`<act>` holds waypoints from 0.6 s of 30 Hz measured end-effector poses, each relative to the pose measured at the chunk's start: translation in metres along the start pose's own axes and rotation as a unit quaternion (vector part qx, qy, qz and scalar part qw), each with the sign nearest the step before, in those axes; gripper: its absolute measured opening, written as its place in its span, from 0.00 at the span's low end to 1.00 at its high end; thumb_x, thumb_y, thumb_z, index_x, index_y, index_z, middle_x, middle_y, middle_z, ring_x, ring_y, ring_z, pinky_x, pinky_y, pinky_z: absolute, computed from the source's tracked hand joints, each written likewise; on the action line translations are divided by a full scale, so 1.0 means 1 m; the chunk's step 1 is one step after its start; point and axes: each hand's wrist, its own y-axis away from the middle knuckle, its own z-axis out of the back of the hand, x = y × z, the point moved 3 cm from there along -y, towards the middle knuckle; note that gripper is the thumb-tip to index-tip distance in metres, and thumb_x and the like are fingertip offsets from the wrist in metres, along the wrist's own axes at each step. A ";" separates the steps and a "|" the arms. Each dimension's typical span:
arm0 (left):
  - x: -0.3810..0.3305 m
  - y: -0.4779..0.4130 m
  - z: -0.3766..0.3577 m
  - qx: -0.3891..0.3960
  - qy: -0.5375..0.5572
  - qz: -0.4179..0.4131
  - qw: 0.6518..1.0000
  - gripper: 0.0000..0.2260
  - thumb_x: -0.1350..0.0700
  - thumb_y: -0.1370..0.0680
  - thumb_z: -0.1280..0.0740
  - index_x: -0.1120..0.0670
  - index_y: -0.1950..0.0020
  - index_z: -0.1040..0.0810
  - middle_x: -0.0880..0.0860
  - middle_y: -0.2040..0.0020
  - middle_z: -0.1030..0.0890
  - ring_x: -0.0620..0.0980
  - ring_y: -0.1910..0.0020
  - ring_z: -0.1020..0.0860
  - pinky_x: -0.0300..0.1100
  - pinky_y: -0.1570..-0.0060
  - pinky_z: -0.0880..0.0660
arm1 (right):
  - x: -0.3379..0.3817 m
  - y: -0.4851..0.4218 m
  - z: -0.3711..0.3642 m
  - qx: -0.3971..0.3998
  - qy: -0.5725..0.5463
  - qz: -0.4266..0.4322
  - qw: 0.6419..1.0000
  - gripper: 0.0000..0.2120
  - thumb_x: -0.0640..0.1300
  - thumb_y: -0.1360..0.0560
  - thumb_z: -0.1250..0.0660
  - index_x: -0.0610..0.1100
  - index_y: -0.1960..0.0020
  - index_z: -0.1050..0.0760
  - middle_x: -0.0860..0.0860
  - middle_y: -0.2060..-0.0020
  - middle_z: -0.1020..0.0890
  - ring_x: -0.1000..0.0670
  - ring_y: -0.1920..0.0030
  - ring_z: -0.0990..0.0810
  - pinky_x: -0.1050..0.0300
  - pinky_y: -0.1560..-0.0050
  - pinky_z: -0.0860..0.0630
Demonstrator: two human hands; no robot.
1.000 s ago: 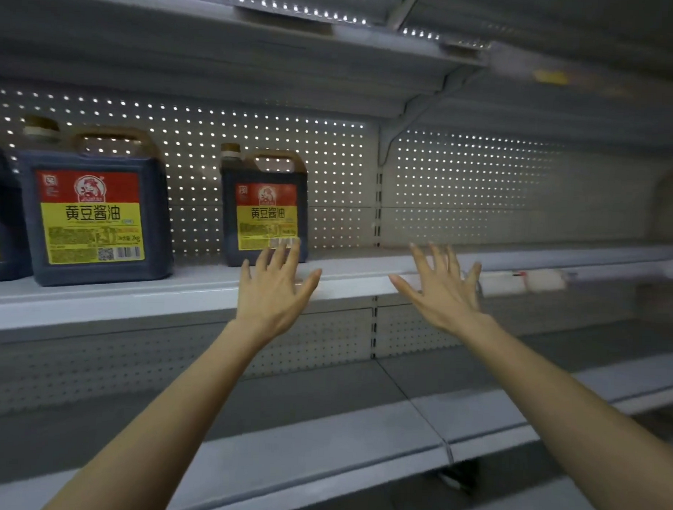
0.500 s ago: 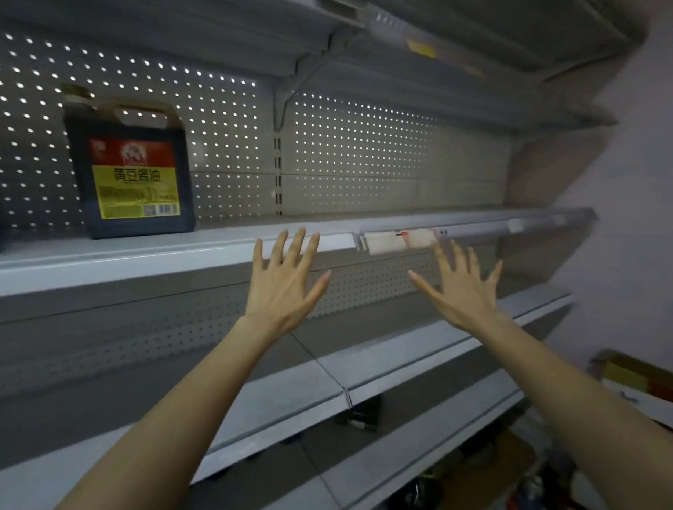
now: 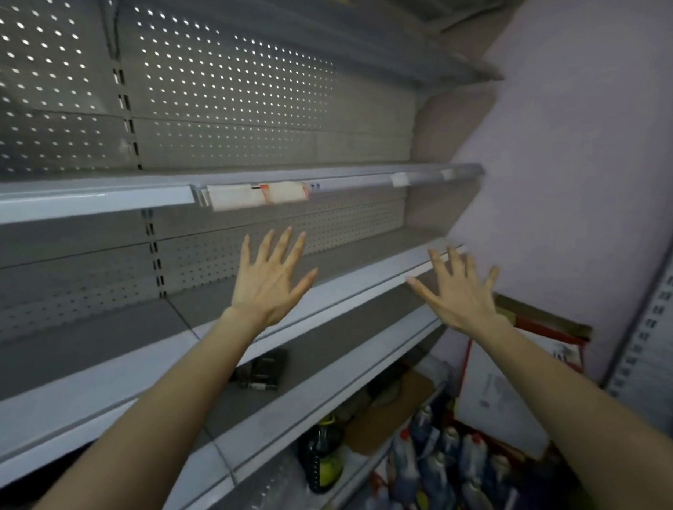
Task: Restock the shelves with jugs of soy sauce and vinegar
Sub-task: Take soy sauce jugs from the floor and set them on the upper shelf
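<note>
Smooth grey metal shelves (image 3: 100, 197) front perforated back panels (image 3: 237, 98). The left hand (image 3: 267, 286) and right hand (image 3: 459, 297) hover before them, each grip splayed flat and holding nothing. A dark, rounded, yellow-labelled jug (image 3: 322, 456) stands low at the shelves' foot.

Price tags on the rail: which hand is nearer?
Left. The left hand is spread open just below the price tags; the right hand, also open, is lower and well off to their right.

Bottles (image 3: 440, 464) stand low right of the shelves (image 3: 81, 200), before what seems a box (image 3: 505, 390).
</note>
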 end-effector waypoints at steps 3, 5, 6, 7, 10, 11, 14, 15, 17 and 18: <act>-0.035 -0.009 -0.012 0.016 -0.015 -0.015 1.000 0.34 0.33 0.26 0.68 0.46 0.22 0.59 0.51 0.21 0.54 0.54 0.22 0.54 0.58 0.28 0.64 | -0.043 0.001 -0.011 0.015 0.017 -0.012 1.000 0.38 0.71 0.25 0.58 0.53 0.22 0.61 0.47 0.22 0.57 0.42 0.23 0.55 0.30 0.30 0.57; -0.057 -0.012 -0.020 0.032 -0.019 -0.026 0.999 0.40 0.34 0.32 0.73 0.46 0.22 0.58 0.51 0.21 0.53 0.54 0.22 0.53 0.58 0.28 0.64 | -0.068 0.004 -0.018 0.020 0.026 -0.017 0.999 0.39 0.72 0.26 0.59 0.54 0.22 0.63 0.47 0.22 0.57 0.42 0.23 0.55 0.30 0.30 0.56; -0.066 -0.013 -0.025 0.039 -0.019 -0.032 0.999 0.41 0.34 0.33 0.74 0.47 0.21 0.58 0.51 0.21 0.53 0.54 0.22 0.53 0.58 0.28 0.63 | -0.079 0.006 -0.022 0.024 0.026 -0.019 0.999 0.40 0.72 0.27 0.60 0.54 0.22 0.63 0.47 0.22 0.57 0.42 0.23 0.55 0.30 0.30 0.56; -0.075 -0.013 -0.031 0.043 -0.020 -0.037 0.998 0.41 0.34 0.33 0.74 0.47 0.21 0.57 0.51 0.21 0.52 0.54 0.22 0.52 0.58 0.28 0.62 | -0.089 0.009 -0.027 0.030 0.022 -0.021 0.999 0.41 0.72 0.28 0.61 0.53 0.22 0.63 0.47 0.22 0.57 0.42 0.23 0.55 0.30 0.30 0.56; -0.097 -0.012 -0.050 0.056 -0.021 -0.051 0.997 0.39 0.33 0.29 0.71 0.48 0.21 0.56 0.52 0.21 0.49 0.55 0.23 0.50 0.59 0.27 0.60 | -0.115 0.018 -0.044 0.045 0.010 -0.026 0.999 0.42 0.73 0.31 0.63 0.53 0.22 0.62 0.48 0.22 0.57 0.43 0.23 0.56 0.31 0.29 0.57; -0.103 -0.011 -0.057 0.062 -0.017 -0.052 0.997 0.35 0.33 0.25 0.67 0.48 0.21 0.55 0.52 0.21 0.49 0.55 0.23 0.50 0.59 0.27 0.59 | -0.123 0.022 -0.051 0.049 0.006 -0.029 0.998 0.42 0.73 0.31 0.63 0.54 0.22 0.62 0.48 0.22 0.57 0.43 0.23 0.56 0.30 0.29 0.57; -0.121 -0.006 -0.081 0.086 -0.006 -0.063 0.994 0.30 0.37 0.20 0.56 0.47 0.21 0.55 0.52 0.21 0.49 0.55 0.23 0.50 0.59 0.27 0.58 | -0.145 0.031 -0.073 0.066 -0.011 -0.049 0.997 0.41 0.72 0.30 0.60 0.54 0.22 0.59 0.48 0.22 0.56 0.43 0.23 0.54 0.30 0.30 0.57; -0.126 -0.005 -0.088 0.095 -0.005 -0.069 0.993 0.29 0.37 0.20 0.56 0.47 0.21 0.56 0.52 0.21 0.49 0.55 0.23 0.50 0.58 0.27 0.58 | -0.152 0.034 -0.081 0.073 -0.017 -0.059 0.995 0.41 0.72 0.29 0.59 0.54 0.21 0.59 0.48 0.22 0.55 0.42 0.23 0.54 0.30 0.30 0.57; -0.134 -0.003 -0.106 0.113 -0.006 -0.079 0.990 0.29 0.38 0.20 0.56 0.48 0.21 0.56 0.52 0.21 0.49 0.55 0.23 0.50 0.58 0.27 0.57 | -0.163 0.040 -0.098 0.091 -0.014 -0.075 0.993 0.40 0.72 0.28 0.58 0.53 0.21 0.58 0.47 0.22 0.55 0.42 0.23 0.53 0.30 0.29 0.57; -0.138 -0.003 -0.115 0.122 -0.010 -0.082 0.989 0.29 0.38 0.20 0.56 0.48 0.21 0.56 0.51 0.21 0.49 0.55 0.23 0.50 0.58 0.27 0.57 | -0.168 0.043 -0.107 0.101 -0.011 -0.081 0.992 0.41 0.72 0.28 0.59 0.53 0.21 0.58 0.47 0.22 0.54 0.42 0.23 0.53 0.30 0.29 0.56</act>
